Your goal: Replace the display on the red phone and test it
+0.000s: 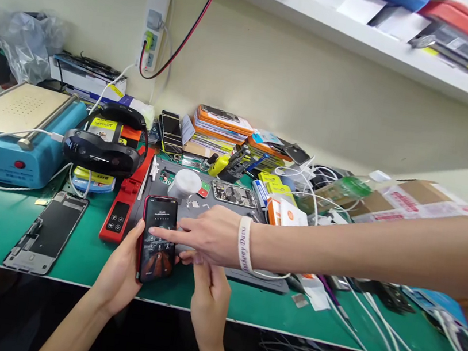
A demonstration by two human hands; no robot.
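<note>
A smartphone (155, 269) with a red edge is tilted up above the front of the bench, its lit screen showing a passcode keypad. My left hand (119, 267) grips it along its left side, thumb at the edge. Close to the phone's lower right side, my right hand (211, 297) has its thumb and fingers pinched together; what they hold, if anything, is hidden. Another person's hand (212, 233), wearing a white wristband (244, 244), reaches in from the right. Its stretched index finger points at the left part of the keypad.
A detached phone screen (49, 234) lies at the left on the green mat (86, 262). Near it are a red device (117, 214), a black headset (102, 151) and a blue heating plate (41, 154). An opened phone (235, 194) rests behind. White cables (378, 329) run along the right.
</note>
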